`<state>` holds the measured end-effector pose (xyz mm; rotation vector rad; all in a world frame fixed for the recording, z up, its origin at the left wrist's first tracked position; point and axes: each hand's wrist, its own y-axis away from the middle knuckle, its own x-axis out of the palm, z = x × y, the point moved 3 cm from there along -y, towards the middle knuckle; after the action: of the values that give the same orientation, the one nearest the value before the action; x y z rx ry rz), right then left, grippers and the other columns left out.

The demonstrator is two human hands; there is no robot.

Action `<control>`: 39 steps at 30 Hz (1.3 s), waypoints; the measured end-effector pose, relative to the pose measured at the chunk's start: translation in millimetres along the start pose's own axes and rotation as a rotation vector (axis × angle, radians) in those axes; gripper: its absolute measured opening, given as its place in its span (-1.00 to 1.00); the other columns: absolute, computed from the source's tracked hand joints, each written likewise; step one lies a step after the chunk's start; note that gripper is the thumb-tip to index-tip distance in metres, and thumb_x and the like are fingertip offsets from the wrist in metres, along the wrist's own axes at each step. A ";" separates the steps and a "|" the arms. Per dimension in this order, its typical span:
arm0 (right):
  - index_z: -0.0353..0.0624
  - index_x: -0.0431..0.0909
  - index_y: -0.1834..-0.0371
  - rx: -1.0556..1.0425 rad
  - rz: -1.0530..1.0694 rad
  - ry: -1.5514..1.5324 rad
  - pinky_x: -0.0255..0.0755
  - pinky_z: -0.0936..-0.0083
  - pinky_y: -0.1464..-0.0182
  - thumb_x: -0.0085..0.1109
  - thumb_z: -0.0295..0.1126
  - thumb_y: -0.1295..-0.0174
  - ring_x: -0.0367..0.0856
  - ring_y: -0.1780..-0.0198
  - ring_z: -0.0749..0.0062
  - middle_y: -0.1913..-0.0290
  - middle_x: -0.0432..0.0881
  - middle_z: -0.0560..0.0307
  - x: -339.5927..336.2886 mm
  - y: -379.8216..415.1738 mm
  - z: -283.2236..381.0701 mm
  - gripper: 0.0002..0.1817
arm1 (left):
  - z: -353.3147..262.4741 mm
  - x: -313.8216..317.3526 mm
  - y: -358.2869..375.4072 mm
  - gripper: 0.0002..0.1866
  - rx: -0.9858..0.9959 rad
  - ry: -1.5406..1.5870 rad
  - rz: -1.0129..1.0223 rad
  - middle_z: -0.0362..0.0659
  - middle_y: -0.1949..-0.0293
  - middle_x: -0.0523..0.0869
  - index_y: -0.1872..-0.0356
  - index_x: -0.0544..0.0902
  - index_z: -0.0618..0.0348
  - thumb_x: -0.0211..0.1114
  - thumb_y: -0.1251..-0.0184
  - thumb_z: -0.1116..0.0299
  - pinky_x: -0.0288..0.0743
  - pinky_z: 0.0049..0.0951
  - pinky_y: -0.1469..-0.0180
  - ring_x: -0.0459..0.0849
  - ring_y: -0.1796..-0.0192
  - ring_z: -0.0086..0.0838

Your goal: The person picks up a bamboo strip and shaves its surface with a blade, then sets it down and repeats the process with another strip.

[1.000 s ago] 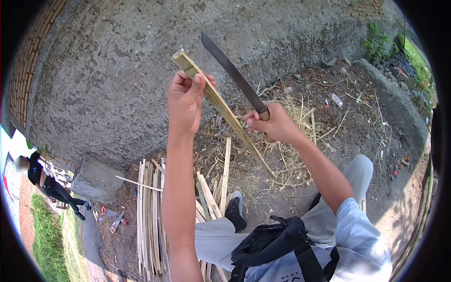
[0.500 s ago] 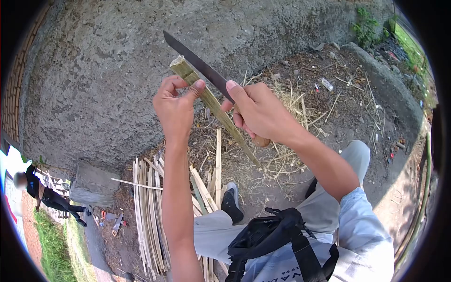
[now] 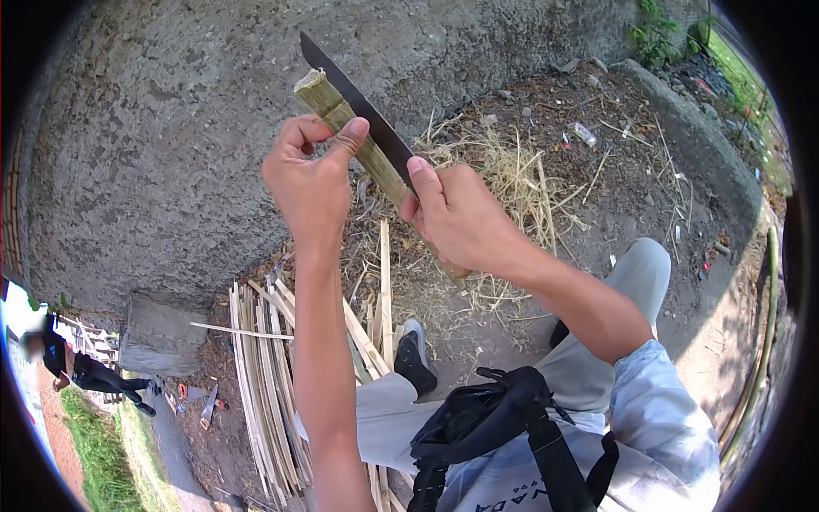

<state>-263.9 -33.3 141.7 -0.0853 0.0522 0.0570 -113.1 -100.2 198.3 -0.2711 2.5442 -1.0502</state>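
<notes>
My left hand (image 3: 311, 175) is closed round a split bamboo piece (image 3: 328, 102), thumb on top, just below its pale cut end and a node. My right hand (image 3: 461, 218) grips a machete (image 3: 380, 128) with a long dark blade, its thumb pressed near the blade's base. The blade slants up to the left and runs along the bamboo's right edge, its tip reaching past the cut end. Lower down, the bamboo passes behind my right hand, which hides its middle.
A bundle of split bamboo strips (image 3: 260, 384) lies on the ground by my left foot (image 3: 415, 358). Pale shavings (image 3: 520, 192) cover the soil ahead, against a rough concrete wall (image 3: 188, 154). A saw (image 3: 210, 408) lies further left, near a person (image 3: 94, 367) standing. A black bag (image 3: 486, 418) hangs at my front.
The bamboo's cut end has risen and moved left with my left hand. My right hand has shifted slightly down, and the blade now sits closer along the bamboo.
</notes>
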 end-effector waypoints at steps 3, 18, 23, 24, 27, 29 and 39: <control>-0.41 0.54 0.58 -0.119 -0.044 0.214 0.41 0.18 0.52 -0.28 -0.15 -0.56 0.51 0.73 0.20 0.78 0.43 0.03 -2.1 2.1 7.2 -0.35 | -1.4 -1.1 1.8 -0.68 -0.017 0.012 -0.008 -0.31 0.40 0.60 0.54 0.59 0.26 0.63 0.00 0.35 0.23 -0.51 0.26 0.34 0.35 -0.59; -0.31 0.56 0.56 -0.007 0.013 0.121 0.40 0.35 0.56 -0.26 -0.12 -0.56 0.48 0.73 0.41 0.75 0.44 0.12 -13.4 8.1 15.3 -0.39 | -4.2 9.7 13.8 -0.70 -0.004 0.088 -0.035 -0.30 0.38 0.65 0.49 0.63 0.23 0.62 -0.05 0.31 0.29 -0.51 0.16 0.41 0.33 -0.56; -0.31 0.56 0.53 0.028 0.025 0.264 0.41 0.31 0.55 -0.25 -0.11 -0.55 0.48 0.74 0.35 0.74 0.46 0.07 -9.2 4.3 -40.5 -0.40 | 2.3 7.8 6.5 -0.72 0.007 0.164 -0.039 -0.34 0.41 0.63 0.51 0.61 0.21 0.61 -0.07 0.35 0.25 -0.53 0.22 0.34 0.37 -0.61; -0.32 0.56 0.54 0.064 0.037 0.217 0.42 0.30 0.54 -0.25 -0.11 -0.55 0.48 0.73 0.33 0.75 0.46 0.07 -13.7 9.1 -24.5 -0.39 | -1.8 8.8 8.0 -0.72 0.004 0.153 -0.040 -0.35 0.42 0.61 0.51 0.61 0.21 0.60 -0.08 0.35 0.24 -0.53 0.22 0.33 0.36 -0.62; -0.34 0.54 0.54 0.076 0.029 0.125 0.39 0.33 0.59 -0.25 -0.12 -0.55 0.45 0.76 0.36 0.78 0.42 0.11 -10.6 13.5 -19.1 -0.40 | -6.3 13.5 16.7 -0.72 -0.027 0.181 -0.051 -0.37 0.43 0.59 0.52 0.60 0.20 0.60 -0.08 0.36 0.22 -0.55 0.22 0.31 0.35 -0.64; -0.34 0.53 0.52 0.042 0.003 0.218 0.35 0.38 0.65 -0.25 -0.12 -0.55 0.42 0.79 0.42 0.79 0.40 0.15 -2.7 8.6 -39.7 -0.41 | -3.5 11.6 15.8 -0.71 -0.042 0.181 -0.058 -0.38 0.43 0.58 0.53 0.60 0.19 0.60 -0.08 0.36 0.21 -0.56 0.21 0.30 0.34 -0.64; -0.52 0.52 0.60 -0.022 -0.015 0.032 0.53 0.10 0.35 -0.24 -0.18 -0.51 0.60 0.62 -0.02 0.71 0.51 -0.18 -16.1 11.8 21.8 -0.36 | -9.8 16.3 24.0 -0.72 -0.016 0.131 -0.082 -0.35 0.42 0.61 0.50 0.60 0.19 0.60 -0.08 0.37 0.23 -0.56 0.21 0.32 0.34 -0.63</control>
<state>-279.5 -20.6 163.3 -0.1089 0.0828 0.0409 -132.8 -82.2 183.4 -0.3233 2.6796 -1.1120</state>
